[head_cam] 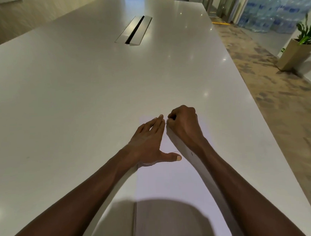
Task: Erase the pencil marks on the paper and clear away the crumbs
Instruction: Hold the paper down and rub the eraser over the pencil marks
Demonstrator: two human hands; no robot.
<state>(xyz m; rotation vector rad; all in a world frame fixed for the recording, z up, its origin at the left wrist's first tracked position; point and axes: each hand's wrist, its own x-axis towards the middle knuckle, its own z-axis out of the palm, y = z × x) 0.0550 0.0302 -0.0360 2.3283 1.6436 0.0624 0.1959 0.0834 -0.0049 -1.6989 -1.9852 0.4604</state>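
A white sheet of paper [168, 181] lies on the white table [79, 103] in front of me, running from the near edge up to my hands. My left hand [148, 143] lies flat on the sheet's upper left part, fingers straight and thumb spread out. My right hand [184, 124] is curled into a fist at the sheet's far end, fingertips pinched on something small and dark that I cannot make out. A faint pencil line [175, 151] shows near my left thumb, and a small dark mark [191, 153] sits beside my right wrist.
A metal cable hatch [134, 30] is set into the table's middle, far ahead. The table's right edge runs diagonally past my right arm, with patterned floor beyond. A potted plant [298, 52] and stacked water bottles [271, 14] stand at the far right.
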